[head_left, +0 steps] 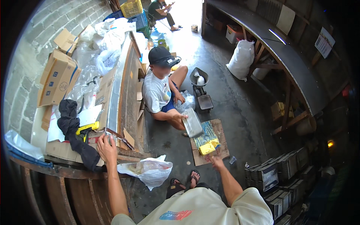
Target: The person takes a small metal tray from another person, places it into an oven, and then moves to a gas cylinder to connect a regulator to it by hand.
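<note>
My left hand [107, 148] rests on the corner of a wooden workbench [119, 112], its fingers stretched out over a cardboard box edge. Beside it lie a black cloth [80, 144] and a yellow-handled tool [87, 128]. My right hand [216, 161] reaches forward and down with fingers apart, near a yellow packet [209, 147] on a cardboard sheet [222, 147]; contact is unclear. A blue-and-yellow printed wrapper [204, 133] adjoins the packet. Across from me, a seated person [157, 88] holds a silvery rectangular tin [193, 123] over the sheet's far edge.
A weighing scale [203, 98] with a white bag in its pan stands beyond the sheet. By my feet lies a white plastic bag [152, 171]. Stacked dark blocks [264, 174] line the right. A white sack [241, 60] leans by a long table [288, 56].
</note>
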A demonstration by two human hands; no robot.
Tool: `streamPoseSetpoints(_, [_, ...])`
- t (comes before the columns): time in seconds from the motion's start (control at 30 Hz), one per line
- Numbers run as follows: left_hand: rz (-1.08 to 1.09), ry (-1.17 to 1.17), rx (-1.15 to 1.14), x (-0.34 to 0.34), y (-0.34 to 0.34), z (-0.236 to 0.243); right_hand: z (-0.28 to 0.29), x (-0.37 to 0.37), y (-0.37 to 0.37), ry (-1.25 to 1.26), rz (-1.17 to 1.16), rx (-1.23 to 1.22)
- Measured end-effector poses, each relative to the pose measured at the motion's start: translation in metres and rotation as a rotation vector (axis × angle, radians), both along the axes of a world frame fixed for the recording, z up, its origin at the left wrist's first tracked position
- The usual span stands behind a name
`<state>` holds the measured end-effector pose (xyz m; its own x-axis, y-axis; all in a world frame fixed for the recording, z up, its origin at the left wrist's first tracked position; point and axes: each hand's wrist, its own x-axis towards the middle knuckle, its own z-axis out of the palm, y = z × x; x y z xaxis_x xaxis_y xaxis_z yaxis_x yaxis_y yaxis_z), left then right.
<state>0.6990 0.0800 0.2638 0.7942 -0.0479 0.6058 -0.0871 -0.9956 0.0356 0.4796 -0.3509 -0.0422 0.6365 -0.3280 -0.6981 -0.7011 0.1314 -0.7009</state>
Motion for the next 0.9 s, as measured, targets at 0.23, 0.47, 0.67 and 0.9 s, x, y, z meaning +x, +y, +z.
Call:
streamPoseSetpoints(0.23, [0.002,0.001,0.022,0.002,-0.001,-0.001,0.064,0.088,-0.032,-0.055,-0.014,0.052])
streamPoseSetpoints(0.47, [-0.002,-0.002,0.029,0.003,-0.001,-0.002,0.078,0.1,0.008,-0.242,-0.071,0.165])
streamPoseSetpoints(0.67, [0.011,-0.009,0.028,0.004,0.0,-0.004,0.106,0.072,0.003,-0.335,-0.176,0.342])
streamPoseSetpoints(0.9, [-0.003,-0.033,0.038,0.004,0.002,-0.005,0.127,0.006,0.003,-0.466,-0.303,0.338])
